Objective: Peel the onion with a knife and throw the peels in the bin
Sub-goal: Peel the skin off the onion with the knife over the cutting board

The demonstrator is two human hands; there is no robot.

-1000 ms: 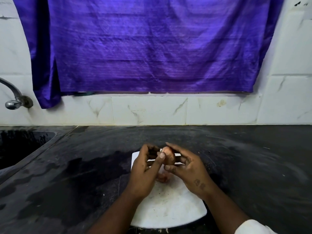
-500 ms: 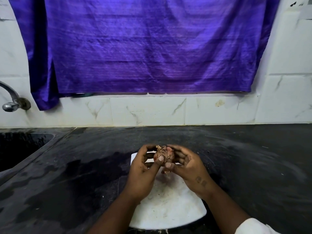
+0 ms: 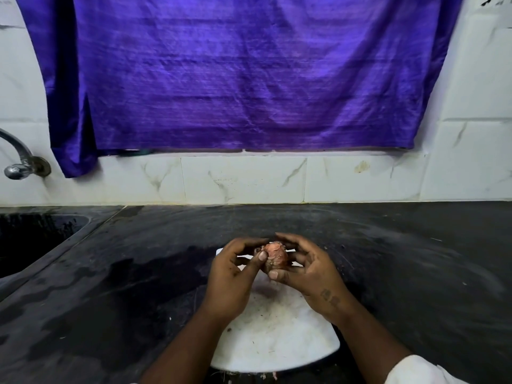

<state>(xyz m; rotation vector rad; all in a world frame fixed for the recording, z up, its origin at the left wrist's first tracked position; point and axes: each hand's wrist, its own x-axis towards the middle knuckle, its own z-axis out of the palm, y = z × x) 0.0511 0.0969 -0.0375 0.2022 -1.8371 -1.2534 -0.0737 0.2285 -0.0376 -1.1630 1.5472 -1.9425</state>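
A small reddish-brown onion (image 3: 274, 255) with dry papery skin is held up between both hands above the far end of a white cutting board (image 3: 274, 339). My left hand (image 3: 232, 281) grips it from the left, thumb pressed on its skin. My right hand (image 3: 310, 268) cups it from the right and behind, thumb under its front. No knife and no bin are in view.
The board lies on a dark, partly wet stone counter (image 3: 124, 295). A sunken sink (image 3: 30, 239) lies at the left with a metal tap (image 3: 19, 164) above it. A purple cloth (image 3: 243, 76) hangs on the white tiled wall behind. Small peel scraps (image 3: 273, 376) lie at the board's near edge.
The onion has been turned in my fingers, so its rough end now shows at the top. Both hands stay together over the far end of the board.
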